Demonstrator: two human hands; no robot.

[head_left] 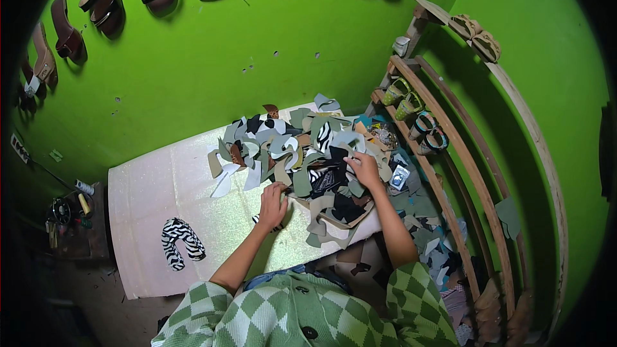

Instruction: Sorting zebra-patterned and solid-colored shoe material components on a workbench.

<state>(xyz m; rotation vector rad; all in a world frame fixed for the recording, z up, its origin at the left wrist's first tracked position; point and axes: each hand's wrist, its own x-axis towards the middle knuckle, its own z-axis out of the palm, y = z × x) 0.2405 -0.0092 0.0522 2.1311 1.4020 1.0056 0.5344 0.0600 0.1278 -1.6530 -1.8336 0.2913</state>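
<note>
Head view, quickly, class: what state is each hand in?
Left hand: curled by the scrap pile; grip cannot be told.
Right hand: over the pile; grip cannot be told.

Left hand [274,203] curls palm-down, right hand [365,169] angles inward

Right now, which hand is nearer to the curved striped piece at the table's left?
Left. The left hand is right of the striped piece; the right hand is farther right, at the scrap pile.

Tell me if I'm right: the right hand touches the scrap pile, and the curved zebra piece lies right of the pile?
Not quite: the curved zebra piece lies left of the scrap pile, as the head view shows. The right hand does touch the pile.
</note>
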